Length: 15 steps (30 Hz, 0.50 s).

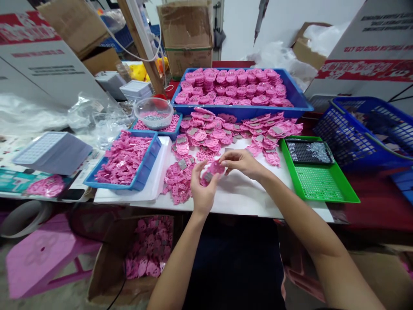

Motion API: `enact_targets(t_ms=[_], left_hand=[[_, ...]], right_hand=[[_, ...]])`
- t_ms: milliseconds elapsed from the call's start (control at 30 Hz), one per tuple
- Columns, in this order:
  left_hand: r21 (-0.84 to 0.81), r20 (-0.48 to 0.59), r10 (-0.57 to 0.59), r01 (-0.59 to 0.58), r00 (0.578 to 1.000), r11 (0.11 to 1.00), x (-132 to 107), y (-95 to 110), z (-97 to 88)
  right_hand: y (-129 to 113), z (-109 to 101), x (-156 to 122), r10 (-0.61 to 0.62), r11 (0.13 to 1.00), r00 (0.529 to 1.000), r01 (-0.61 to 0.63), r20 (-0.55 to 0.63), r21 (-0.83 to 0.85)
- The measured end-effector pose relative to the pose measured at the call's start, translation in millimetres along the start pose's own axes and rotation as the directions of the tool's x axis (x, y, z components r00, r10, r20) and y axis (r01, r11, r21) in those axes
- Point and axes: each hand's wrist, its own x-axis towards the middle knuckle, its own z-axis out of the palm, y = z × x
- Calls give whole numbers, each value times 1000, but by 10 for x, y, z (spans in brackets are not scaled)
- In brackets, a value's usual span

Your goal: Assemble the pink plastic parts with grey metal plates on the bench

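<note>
My left hand [201, 189] and my right hand [242, 163] meet over the white work surface [238, 196], both closed on one pink plastic piece [213, 170] with a small grey square on it. A heap of small pink parts [178, 181] lies just left of my left hand. Behind my hands spreads a pile of pink round pieces with grey squares [226, 129].
A blue tray of small pink parts [124, 160] sits at the left, a big blue tray of stacked pink pieces [234, 88] behind, a clear bowl [154, 113] beside it. A green tray [318, 183] and blue basket [361, 133] stand right. A cardboard box of pink pieces [148, 249] is below.
</note>
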Motion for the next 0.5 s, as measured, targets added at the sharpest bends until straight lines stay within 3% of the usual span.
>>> enact_targets(t_ms=[100,200,400,500], left_hand=[[27,189,-151,148,970,989,-16,17,17],[36,262,-273,273,926,961,-23,61,4],[58,474,-400,425,784,903,-6,159,-29],[-18,460,-386,443,800,896,6,154,-40]], right_hand=[[-13,-6,-2,-27,997,999,28,19,-70],[-10,-11,2,-53,996,999,54,6,-73],[-20,-72,15,-63,996,996,59,-58,-67],[-40,-113,0,15,997,1000,-16,-17,-71]])
